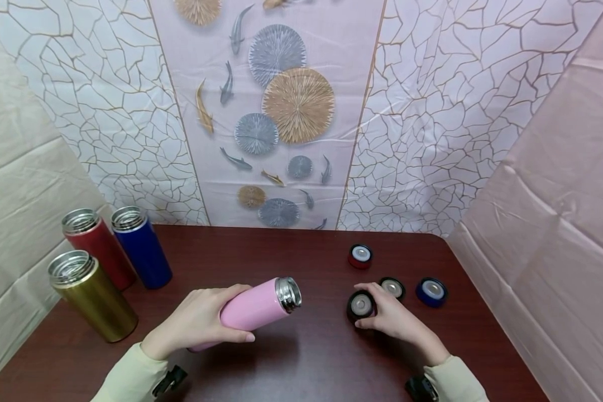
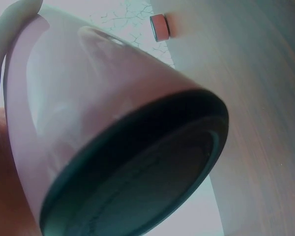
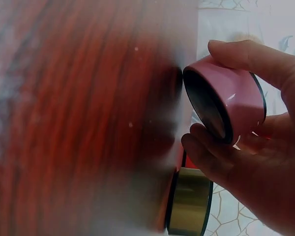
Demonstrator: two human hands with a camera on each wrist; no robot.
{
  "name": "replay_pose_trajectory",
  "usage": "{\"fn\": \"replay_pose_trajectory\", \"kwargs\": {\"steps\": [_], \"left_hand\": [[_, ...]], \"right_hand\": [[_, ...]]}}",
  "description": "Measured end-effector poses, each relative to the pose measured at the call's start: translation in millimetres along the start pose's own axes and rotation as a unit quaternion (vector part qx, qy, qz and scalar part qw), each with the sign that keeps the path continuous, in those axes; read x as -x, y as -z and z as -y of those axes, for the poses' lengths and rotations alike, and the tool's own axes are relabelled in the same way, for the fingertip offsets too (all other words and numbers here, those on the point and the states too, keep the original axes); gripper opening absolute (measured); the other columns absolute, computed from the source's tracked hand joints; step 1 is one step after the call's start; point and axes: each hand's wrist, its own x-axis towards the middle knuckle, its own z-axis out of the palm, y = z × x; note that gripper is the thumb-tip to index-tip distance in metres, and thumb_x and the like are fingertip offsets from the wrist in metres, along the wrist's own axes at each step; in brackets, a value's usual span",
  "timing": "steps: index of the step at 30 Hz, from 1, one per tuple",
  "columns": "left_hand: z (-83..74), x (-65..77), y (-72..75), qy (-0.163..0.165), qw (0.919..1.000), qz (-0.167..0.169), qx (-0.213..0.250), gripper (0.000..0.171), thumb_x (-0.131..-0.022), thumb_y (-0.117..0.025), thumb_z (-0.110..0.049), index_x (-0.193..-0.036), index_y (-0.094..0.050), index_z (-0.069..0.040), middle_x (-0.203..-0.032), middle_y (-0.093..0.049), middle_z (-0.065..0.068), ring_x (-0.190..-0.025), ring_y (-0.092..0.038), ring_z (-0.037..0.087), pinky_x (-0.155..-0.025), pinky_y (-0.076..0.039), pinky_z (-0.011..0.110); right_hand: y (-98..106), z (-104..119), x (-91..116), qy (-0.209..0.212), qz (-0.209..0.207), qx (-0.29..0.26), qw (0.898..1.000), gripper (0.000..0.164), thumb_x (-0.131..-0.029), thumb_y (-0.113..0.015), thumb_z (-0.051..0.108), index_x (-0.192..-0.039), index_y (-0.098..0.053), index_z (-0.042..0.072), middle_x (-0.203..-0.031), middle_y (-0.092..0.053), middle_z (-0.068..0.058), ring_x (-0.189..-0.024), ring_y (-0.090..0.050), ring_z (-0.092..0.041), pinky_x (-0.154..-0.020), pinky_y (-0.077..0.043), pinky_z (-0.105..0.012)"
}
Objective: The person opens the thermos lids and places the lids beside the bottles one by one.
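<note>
My left hand [image 1: 206, 316] grips a pink thermos bottle [image 1: 256, 306] round its body. The bottle leans over, its bare steel mouth [image 1: 288, 294] pointing right and upward. Its dark base [image 2: 147, 182] fills much of the left wrist view. In my right hand [image 1: 397, 315] is a pink lid [image 3: 238, 93] with black rims, pinched between thumb and fingers. From the head view, the lid's grey inner side [image 1: 360, 305] faces up. Just behind that hand lies a gold lid [image 3: 191, 201], partly hidden in the head view.
Gold [image 1: 97, 298], red [image 1: 100, 245] and blue [image 1: 143, 248] lidless bottles stand at the left of the dark wooden table [image 1: 261, 254]. A red lid [image 1: 360, 256] and a blue lid [image 1: 431, 292] lie at the right. Patterned cloth [image 1: 281, 111] hangs behind the table.
</note>
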Motion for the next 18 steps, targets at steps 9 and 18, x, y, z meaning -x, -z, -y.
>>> {"fn": "replay_pose_trajectory", "kwargs": {"steps": [9, 18], "left_hand": [[-0.7, -0.4, 1.3, 0.005, 1.0, 0.008, 0.002, 0.078, -0.069, -0.072, -0.079, -0.13, -0.062, -0.032, -0.1, -0.069, -0.018, -0.078, -0.059, -0.003, -0.066, -0.048, 0.029], [0.2, -0.7, 0.6, 0.003, 1.0, 0.009, -0.001, 0.078, -0.069, -0.073, -0.079, -0.13, -0.062, -0.032, -0.101, -0.07, -0.017, -0.079, -0.06, -0.003, -0.066, -0.049, 0.03]], "right_hand": [[3, -2, 2, -0.002, 0.003, 0.017, 1.0, 0.069, -0.072, -0.09, 0.017, -0.132, -0.058, 0.002, -0.127, -0.059, -0.01, -0.117, -0.057, -0.028, -0.097, -0.045, -0.05], [13, -9, 12, -0.04, 0.039, 0.023, 0.998, 0.069, -0.073, -0.09, 0.023, -0.132, -0.058, 0.005, -0.131, -0.058, -0.013, -0.119, -0.056, -0.03, -0.096, -0.046, -0.052]]}}
